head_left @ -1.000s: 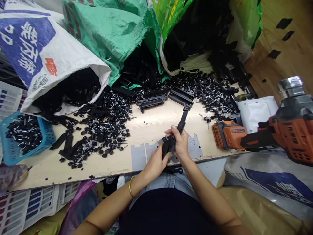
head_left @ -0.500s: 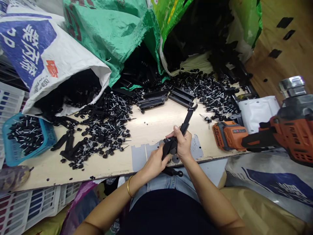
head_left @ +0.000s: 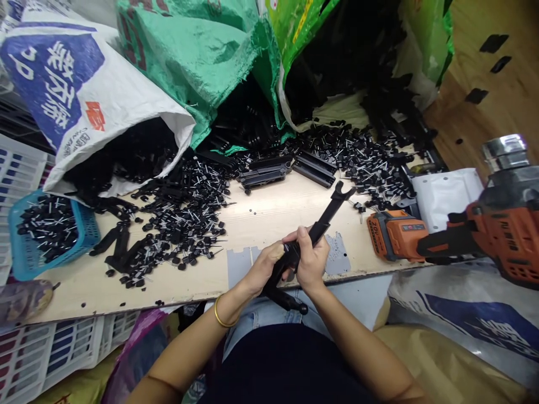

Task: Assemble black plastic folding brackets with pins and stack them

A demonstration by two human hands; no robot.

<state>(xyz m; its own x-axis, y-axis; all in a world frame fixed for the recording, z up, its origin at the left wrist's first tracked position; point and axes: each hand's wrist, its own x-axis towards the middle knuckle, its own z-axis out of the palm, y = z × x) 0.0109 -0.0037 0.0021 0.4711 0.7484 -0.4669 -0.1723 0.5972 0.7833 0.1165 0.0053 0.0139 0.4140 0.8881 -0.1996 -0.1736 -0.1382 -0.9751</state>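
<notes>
Both my hands grip a long black plastic arm (head_left: 327, 216) with a forked end that points up and to the right. My left hand (head_left: 263, 269) is closed around its lower jointed part, where a second black piece (head_left: 286, 300) hangs down over my lap. My right hand (head_left: 310, 255) is wrapped around the arm's middle. The hands are over the near edge of the wooden board (head_left: 269, 213).
Heaps of small black parts with metal pins (head_left: 185, 216) cover the board. Folded black assemblies (head_left: 263, 171) lie at the back. An orange power drill (head_left: 480, 235) rests at the right, a blue basket (head_left: 46, 233) at the left. Open woven sacks (head_left: 84, 101) stand behind.
The black arm has swung from pointing nearly straight away to leaning right, its forked end now clear of the parts pile. Both hands shifted slightly toward me.
</notes>
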